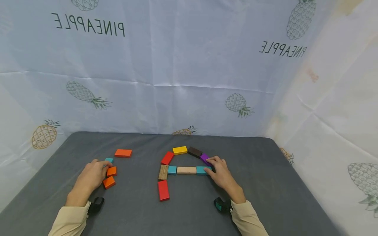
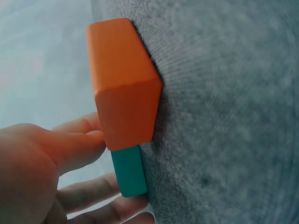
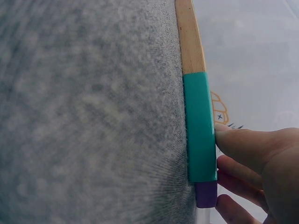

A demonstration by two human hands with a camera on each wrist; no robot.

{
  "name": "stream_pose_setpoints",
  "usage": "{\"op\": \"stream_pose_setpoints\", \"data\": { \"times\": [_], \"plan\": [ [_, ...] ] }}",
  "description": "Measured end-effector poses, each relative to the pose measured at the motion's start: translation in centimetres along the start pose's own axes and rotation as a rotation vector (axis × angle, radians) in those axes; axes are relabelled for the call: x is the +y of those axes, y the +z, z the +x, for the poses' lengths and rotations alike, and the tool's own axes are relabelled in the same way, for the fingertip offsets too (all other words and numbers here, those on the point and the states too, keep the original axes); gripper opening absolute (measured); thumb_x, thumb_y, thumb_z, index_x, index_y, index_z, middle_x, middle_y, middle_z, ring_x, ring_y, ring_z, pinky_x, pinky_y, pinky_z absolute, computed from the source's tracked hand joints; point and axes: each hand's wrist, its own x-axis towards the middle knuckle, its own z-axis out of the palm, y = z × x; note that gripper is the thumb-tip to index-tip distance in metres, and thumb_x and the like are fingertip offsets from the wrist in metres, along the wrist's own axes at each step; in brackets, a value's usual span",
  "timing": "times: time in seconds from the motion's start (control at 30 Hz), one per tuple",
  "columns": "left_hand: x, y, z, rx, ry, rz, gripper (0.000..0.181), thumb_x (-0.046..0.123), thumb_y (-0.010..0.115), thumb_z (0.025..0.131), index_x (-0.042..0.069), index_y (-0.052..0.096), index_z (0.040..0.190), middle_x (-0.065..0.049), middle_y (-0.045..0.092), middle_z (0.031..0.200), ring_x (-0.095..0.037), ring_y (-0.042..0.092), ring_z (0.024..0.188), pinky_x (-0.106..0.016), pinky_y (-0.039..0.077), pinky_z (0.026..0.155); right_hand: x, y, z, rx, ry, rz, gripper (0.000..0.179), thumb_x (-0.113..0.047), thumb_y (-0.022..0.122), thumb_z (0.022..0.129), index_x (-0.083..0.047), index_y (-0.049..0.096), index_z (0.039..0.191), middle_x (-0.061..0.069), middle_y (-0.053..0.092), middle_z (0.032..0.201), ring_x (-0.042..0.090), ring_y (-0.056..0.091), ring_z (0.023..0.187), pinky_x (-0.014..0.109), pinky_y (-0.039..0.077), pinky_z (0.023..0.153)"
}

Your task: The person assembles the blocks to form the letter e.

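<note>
On the left side of the table, my left hand (image 1: 91,176) reaches forward, fingertips right at a small teal block (image 2: 130,172). Its thumb lies by the upper side of an orange block (image 2: 126,112) in the left wrist view. A second orange block (image 1: 109,182) sits just nearer. My right hand (image 1: 220,173) rests its thumb at the top of a longer teal block (image 3: 201,126), which ends a row with a plain wooden block (image 1: 186,170). The fingers of that hand are by a purple block (image 1: 204,158), partly hidden behind the teal one in the right wrist view.
An arch of blocks curves above the row: dark brown (image 1: 195,151), yellow (image 1: 180,150), red (image 1: 167,158), brown wood (image 1: 163,172) and a lower red block (image 1: 163,190). A teal block (image 1: 172,170) joins the row. Farther left lies an orange block (image 1: 123,153) on the grey table (image 1: 189,216).
</note>
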Motion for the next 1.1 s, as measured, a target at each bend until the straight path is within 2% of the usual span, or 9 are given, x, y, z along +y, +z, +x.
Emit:
{"op": "stream_pose_setpoints", "data": {
  "times": [0.2, 0.33, 0.43, 0.57, 0.63, 0.77, 0.87, 1.1],
  "plan": [
    [0.1, 0.0, 0.1, 0.017, -0.028, -0.014, 0.021, 0.003, 0.054, 0.098, -0.003, 0.067, 0.113, -0.037, 0.056, 0.109, -0.027, 0.049, 0.070, -0.035, 0.040, 0.057, 0.0, -0.1, 0.0, -0.010, 0.005, -0.002, 0.042, -0.017, 0.067, 0.095, 0.001, 0.061, 0.132, 0.015, 0.056, 0.131, 0.034, 0.047, 0.117, 0.052, 0.045, 0.097],
    [0.2, -0.1, 0.3, 0.028, -0.039, -0.011, 0.017, 0.006, 0.061, 0.095, -0.002, 0.069, 0.109, -0.034, 0.061, 0.108, -0.027, 0.053, 0.071, -0.037, 0.045, 0.058, -0.1, -0.1, 0.1, -0.002, -0.004, -0.006, 0.041, -0.016, 0.067, 0.095, 0.001, 0.062, 0.131, 0.015, 0.057, 0.129, 0.034, 0.048, 0.116, 0.052, 0.045, 0.096],
    [0.2, -0.2, 0.3, 0.028, -0.044, -0.019, 0.015, 0.004, 0.064, 0.093, -0.002, 0.068, 0.106, -0.029, 0.064, 0.101, -0.025, 0.053, 0.069, -0.037, 0.046, 0.057, -0.1, -0.2, 0.0, -0.001, 0.002, -0.008, 0.040, -0.016, 0.067, 0.095, 0.001, 0.062, 0.131, 0.015, 0.057, 0.129, 0.034, 0.048, 0.116, 0.053, 0.045, 0.096],
    [0.2, -0.5, 0.0, 0.041, -0.028, -0.027, 0.015, 0.000, 0.065, 0.090, -0.002, 0.065, 0.105, -0.025, 0.063, 0.093, -0.023, 0.049, 0.065, -0.034, 0.040, 0.054, -0.2, -0.2, 0.0, -0.007, 0.009, -0.011, 0.040, -0.016, 0.067, 0.095, 0.000, 0.062, 0.131, 0.014, 0.057, 0.130, 0.033, 0.048, 0.116, 0.053, 0.045, 0.096],
    [0.3, -0.8, -0.1, 0.052, -0.018, -0.030, 0.017, 0.000, 0.066, 0.089, -0.002, 0.063, 0.106, -0.028, 0.063, 0.097, -0.025, 0.049, 0.066, -0.034, 0.041, 0.055, -0.2, -0.1, -0.1, -0.009, 0.010, -0.010, 0.040, -0.017, 0.067, 0.095, 0.000, 0.062, 0.131, 0.014, 0.057, 0.130, 0.033, 0.048, 0.116, 0.053, 0.045, 0.095],
    [0.8, -1.2, -0.2, 0.080, -0.011, -0.037, 0.025, 0.002, 0.069, 0.088, -0.001, 0.062, 0.112, -0.036, 0.059, 0.110, -0.033, 0.055, 0.075, -0.043, 0.048, 0.060, -0.1, -0.1, 0.0, -0.008, 0.007, -0.011, 0.040, -0.017, 0.067, 0.095, 0.000, 0.062, 0.131, 0.014, 0.057, 0.130, 0.033, 0.048, 0.115, 0.052, 0.045, 0.095],
    [1.6, -1.4, -0.3, 0.094, -0.009, -0.051, 0.032, 0.005, 0.070, 0.088, -0.001, 0.062, 0.119, -0.037, 0.058, 0.119, -0.038, 0.058, 0.083, -0.050, 0.051, 0.065, -0.1, -0.1, 0.0, -0.004, 0.000, -0.017, 0.040, -0.017, 0.067, 0.095, 0.000, 0.062, 0.131, 0.014, 0.057, 0.129, 0.032, 0.048, 0.114, 0.052, 0.045, 0.094],
    [3.8, -0.9, -0.6, 0.115, 0.057, -0.124, 0.042, 0.006, 0.071, 0.087, -0.003, 0.062, 0.127, -0.034, 0.058, 0.128, -0.034, 0.061, 0.087, -0.046, 0.053, 0.067, -0.1, -0.1, 0.0, -0.001, 0.002, -0.007, 0.041, -0.016, 0.067, 0.095, 0.001, 0.062, 0.131, 0.015, 0.057, 0.130, 0.033, 0.048, 0.114, 0.052, 0.045, 0.094]
  ]
}}
